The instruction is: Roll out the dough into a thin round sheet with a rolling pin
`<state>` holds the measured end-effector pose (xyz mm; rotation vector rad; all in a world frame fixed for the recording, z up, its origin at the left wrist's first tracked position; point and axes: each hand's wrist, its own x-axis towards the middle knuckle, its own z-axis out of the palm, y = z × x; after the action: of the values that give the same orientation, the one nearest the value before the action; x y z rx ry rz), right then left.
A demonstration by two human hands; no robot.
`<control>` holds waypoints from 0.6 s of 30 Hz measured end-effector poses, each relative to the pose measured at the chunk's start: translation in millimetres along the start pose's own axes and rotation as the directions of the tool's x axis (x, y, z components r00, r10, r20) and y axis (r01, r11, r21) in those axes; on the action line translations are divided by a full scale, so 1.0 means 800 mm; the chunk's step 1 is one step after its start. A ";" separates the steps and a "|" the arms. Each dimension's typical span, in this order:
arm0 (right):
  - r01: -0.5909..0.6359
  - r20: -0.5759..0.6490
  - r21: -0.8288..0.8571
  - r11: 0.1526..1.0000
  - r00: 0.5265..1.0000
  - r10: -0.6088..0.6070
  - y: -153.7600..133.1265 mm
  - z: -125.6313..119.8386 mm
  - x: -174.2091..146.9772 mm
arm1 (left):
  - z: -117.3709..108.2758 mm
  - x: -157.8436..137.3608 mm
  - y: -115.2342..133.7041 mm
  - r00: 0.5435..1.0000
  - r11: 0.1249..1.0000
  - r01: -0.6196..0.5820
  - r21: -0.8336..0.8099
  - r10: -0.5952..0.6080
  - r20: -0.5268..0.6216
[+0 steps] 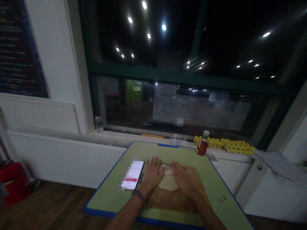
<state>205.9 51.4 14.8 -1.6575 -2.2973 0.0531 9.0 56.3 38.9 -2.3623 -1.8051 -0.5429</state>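
A flat piece of pale dough [169, 184] lies on a brown board [168, 202] in the middle of the table. Across its far side runs a pale roll [167, 170]; whether this is a rolling pin or the dough's own rolled edge, I cannot tell. My left hand [152, 172] rests flat at the roll's left end, fingers stretched forward. On the right end lies my right hand [182, 177], also flat with its fingers extended. The palms hide both ends of the roll. A bracelet [140, 196] circles my left wrist.
Left of the board lies a lit phone [133, 175] on the green, blue-edged table [115, 196]. A bottle of reddish liquid [202, 144] stands at the far right corner. Beyond are yellow egg cartons [237, 145], a water bottle [98, 123] and a radiator [64, 159].
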 end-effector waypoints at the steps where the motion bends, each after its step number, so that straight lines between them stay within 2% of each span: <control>1: -0.007 0.001 0.028 1.000 1.000 0.007 0.001 0.004 -0.006 | 0.001 -0.005 0.000 1.000 1.000 -0.008 -0.006 0.008 -0.003; 5: -0.005 -0.054 0.117 0.993 0.998 0.011 0.002 0.017 -0.025 | 0.009 -0.024 -0.003 0.998 0.999 -0.044 -0.029 0.043 -0.034; 9: -0.017 -0.112 0.115 0.993 0.993 0.030 -0.007 0.017 -0.030 | 0.011 -0.034 -0.006 0.998 0.997 -0.059 -0.057 0.057 -0.038; 14: -0.192 -0.122 -0.038 0.981 0.975 0.186 -0.021 0.000 -0.011 | 0.003 -0.019 -0.004 0.999 0.999 -0.036 -0.040 0.036 -0.010; 18: -0.273 -0.193 -0.147 0.951 0.951 0.243 -0.020 -0.002 0.003 | 0.002 -0.002 -0.001 1.000 1.000 -0.011 0.011 0.011 -0.018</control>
<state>191.2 48.1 20.0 -1.9584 -1.9933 -0.2303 8.5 55.6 36.5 -2.3507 -1.7825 -0.5494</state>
